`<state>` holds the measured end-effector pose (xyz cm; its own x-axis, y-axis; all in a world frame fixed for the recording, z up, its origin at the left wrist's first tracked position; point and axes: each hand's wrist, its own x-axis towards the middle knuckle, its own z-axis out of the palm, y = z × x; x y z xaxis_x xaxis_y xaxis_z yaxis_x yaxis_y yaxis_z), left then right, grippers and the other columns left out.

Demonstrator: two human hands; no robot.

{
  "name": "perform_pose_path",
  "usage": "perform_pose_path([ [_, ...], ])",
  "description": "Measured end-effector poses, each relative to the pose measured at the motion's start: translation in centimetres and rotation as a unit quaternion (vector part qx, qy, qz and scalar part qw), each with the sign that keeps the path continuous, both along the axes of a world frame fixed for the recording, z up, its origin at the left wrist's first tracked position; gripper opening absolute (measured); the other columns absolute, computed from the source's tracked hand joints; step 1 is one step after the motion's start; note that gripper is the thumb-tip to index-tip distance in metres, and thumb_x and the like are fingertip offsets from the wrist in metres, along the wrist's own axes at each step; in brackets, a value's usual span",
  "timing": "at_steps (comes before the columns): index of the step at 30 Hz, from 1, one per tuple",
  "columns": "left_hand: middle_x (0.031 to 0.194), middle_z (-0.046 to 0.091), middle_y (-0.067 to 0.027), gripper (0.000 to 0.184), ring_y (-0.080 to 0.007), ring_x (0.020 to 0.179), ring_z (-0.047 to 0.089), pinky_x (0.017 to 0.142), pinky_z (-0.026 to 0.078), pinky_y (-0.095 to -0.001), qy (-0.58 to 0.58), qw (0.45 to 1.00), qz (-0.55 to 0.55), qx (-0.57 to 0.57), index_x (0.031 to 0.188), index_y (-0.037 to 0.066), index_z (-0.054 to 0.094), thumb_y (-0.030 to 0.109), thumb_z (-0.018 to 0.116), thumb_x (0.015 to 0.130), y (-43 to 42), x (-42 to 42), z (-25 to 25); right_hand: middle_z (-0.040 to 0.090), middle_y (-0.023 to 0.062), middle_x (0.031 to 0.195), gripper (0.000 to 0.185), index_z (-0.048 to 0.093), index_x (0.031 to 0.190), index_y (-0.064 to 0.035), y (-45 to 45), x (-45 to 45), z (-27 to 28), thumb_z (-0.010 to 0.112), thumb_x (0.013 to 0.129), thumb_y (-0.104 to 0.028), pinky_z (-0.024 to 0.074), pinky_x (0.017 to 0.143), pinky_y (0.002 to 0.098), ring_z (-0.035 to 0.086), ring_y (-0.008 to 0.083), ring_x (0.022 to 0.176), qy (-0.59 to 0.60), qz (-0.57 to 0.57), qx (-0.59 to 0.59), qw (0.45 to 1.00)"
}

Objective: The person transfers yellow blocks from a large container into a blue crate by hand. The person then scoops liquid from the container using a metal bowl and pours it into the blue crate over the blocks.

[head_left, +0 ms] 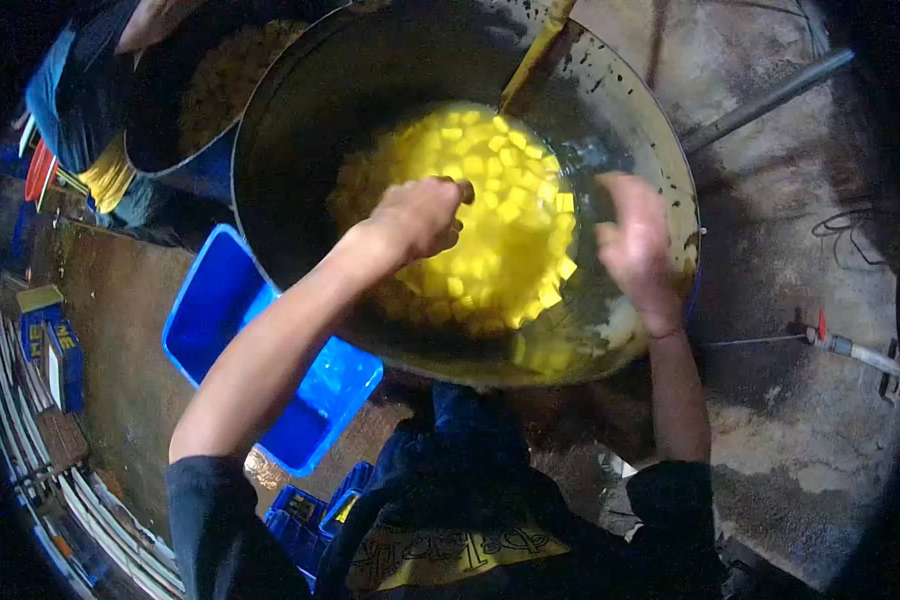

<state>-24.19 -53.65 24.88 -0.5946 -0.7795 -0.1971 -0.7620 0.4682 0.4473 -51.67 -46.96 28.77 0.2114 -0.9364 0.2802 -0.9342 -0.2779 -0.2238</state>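
Observation:
A large, wide metal pot (660,130) stands in front of me. Many yellow cubes (510,210) lie in yellowish liquid at its bottom, brightly lit in the middle. Over the cubes, my left hand (420,218) is closed with its fingers curled in; what it holds, if anything, is hidden. My right hand (638,240) is above the pot's right inner wall, slightly blurred, with thumb and fingers apart and nothing visible in them. A yellowish stick (538,55) leans into the pot from the far rim, its lower end near the cubes.
A blue plastic bin (210,300) stands left of the pot, partly under my left arm. Another person (90,110) is at the upper left beside a second pot (160,165). At the right are a metal bar (770,100) and a pipe fitting with a red handle (855,350).

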Motion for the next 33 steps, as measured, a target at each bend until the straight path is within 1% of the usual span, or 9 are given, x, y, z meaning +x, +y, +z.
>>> perform_pose_path([
  [1, 0.107, 0.062, -0.0152, 0.040, -0.0324, 0.099, 0.060, 0.083, 0.049, -0.0418, -0.069, 0.996, -0.023, 0.059, 0.117, 0.011, 0.054, 0.016, 0.062, 0.078, -2.2, -1.8, -1.4, 0.056, 0.0147, 0.110, 0.042, 0.051, 0.119, -0.0033, -2.0, -0.5, -4.8, 0.054, 0.077, -0.003, 0.0451, 0.086, 0.0364, 0.054, 0.0259, 0.102, -0.220, 0.186, 0.065, 0.956],
  [3, 0.107, 0.063, -0.0121, 0.031, -0.0249, 0.097, 0.062, 0.082, 0.052, -0.0358, -0.173, 0.977, -0.088, 0.088, 0.113, 0.009, 0.057, 0.016, 0.057, 0.083, -5.4, -4.3, -9.8, 0.062, 0.0124, 0.087, 0.041, 0.052, 0.119, -0.0035, -5.5, 3.6, -9.2, 0.056, 0.079, -0.006, 0.0510, 0.066, 0.0364, 0.057, 0.0218, 0.065, -0.058, 0.191, 0.340, 0.919],
  [6, 0.113, 0.059, -0.0108, 0.026, -0.0258, 0.101, 0.059, 0.082, 0.051, -0.0385, -0.225, 0.960, -0.145, 0.079, 0.106, 0.011, 0.062, 0.021, 0.062, 0.082, -6.3, -5.2, -19.6, 0.063, 0.0209, 0.087, 0.024, 0.060, 0.099, 0.0025, -8.9, 7.2, -13.5, 0.051, 0.077, -0.005, 0.0514, 0.071, 0.0385, 0.063, 0.0306, 0.080, 0.149, 0.173, 0.557, 0.799],
  [13, 0.136, 0.039, -0.0169, 0.032, -0.0315, 0.113, 0.051, 0.078, 0.053, -0.0409, -0.267, 0.942, -0.058, 0.197, 0.117, 0.003, 0.054, 0.021, 0.048, 0.091, -3.6, -5.0, -27.6, 0.059, 0.0231, 0.104, 0.028, 0.052, 0.110, 0.0006, -2.3, 6.8, -37.8, 0.046, 0.085, -0.012, 0.0476, 0.084, 0.0425, 0.058, 0.0342, 0.097, 0.014, 0.040, 0.343, 0.938],
  [22, 0.087, 0.064, -0.0223, 0.017, -0.0290, 0.079, 0.064, 0.070, 0.053, -0.0402, 0.044, 0.920, 0.183, 0.345, 0.090, 0.001, 0.065, 0.010, 0.061, 0.076, -10.3, -3.3, -22.9, 0.062, 0.0124, 0.093, 0.021, 0.059, 0.091, -0.0047, -15.1, 3.4, -28.1, 0.058, 0.070, -0.008, 0.0462, 0.082, 0.0362, 0.058, 0.0259, 0.092, -0.191, 0.047, 0.543, 0.817],
  [24, 0.081, 0.067, -0.0164, 0.017, -0.0283, 0.080, 0.064, 0.068, 0.052, -0.0374, 0.225, 0.942, 0.209, 0.134, 0.087, 0.002, 0.067, 0.012, 0.065, 0.072, -11.8, -4.4, -22.2, 0.058, 0.0134, 0.086, 0.015, 0.052, 0.082, -0.0034, -20.6, 3.1, -26.9, 0.060, 0.072, -0.012, 0.0455, 0.074, 0.0391, 0.056, 0.0264, 0.086, -0.190, 0.026, 0.490, 0.850],
  [28, 0.078, 0.067, -0.0124, 0.024, -0.0276, 0.079, 0.064, 0.069, 0.052, -0.0366, 0.172, 0.936, 0.262, -0.160, 0.091, 0.001, 0.066, 0.013, 0.068, 0.070, -13.8, -8.0, -26.4, 0.056, 0.0215, 0.095, 0.030, 0.056, 0.102, -0.0078, -28.3, 4.8, -25.1, 0.062, 0.073, -0.009, 0.0487, 0.074, 0.0462, 0.059, 0.0390, 0.085, -0.002, 0.133, 0.313, 0.940],
  [30, 0.083, 0.066, -0.0169, 0.030, -0.0296, 0.080, 0.063, 0.073, 0.051, -0.0361, 0.216, 0.914, 0.327, 0.103, 0.095, 0.002, 0.066, 0.016, 0.071, 0.069, -14.0, -9.0, -28.7, 0.055, 0.0217, 0.097, 0.033, 0.058, 0.105, -0.0084, -29.6, 5.9, -27.6, 0.062, 0.072, -0.006, 0.0490, 0.075, 0.0460, 0.059, 0.0385, 0.085, 0.036, 0.139, 0.317, 0.938],
  [33, 0.075, 0.064, -0.0136, 0.027, -0.0226, 0.069, 0.063, 0.069, 0.052, -0.0319, 0.283, 0.869, 0.371, 0.167, 0.096, 0.000, 0.064, 0.012, 0.069, 0.072, -14.2, -8.8, -31.0, 0.055, 0.0213, 0.100, 0.040, 0.063, 0.107, -0.0085, -30.4, 6.1, -31.8, 0.064, 0.068, -0.004, 0.0497, 0.079, 0.0439, 0.059, 0.0374, 0.088, 0.094, 0.130, 0.309, 0.937],
])
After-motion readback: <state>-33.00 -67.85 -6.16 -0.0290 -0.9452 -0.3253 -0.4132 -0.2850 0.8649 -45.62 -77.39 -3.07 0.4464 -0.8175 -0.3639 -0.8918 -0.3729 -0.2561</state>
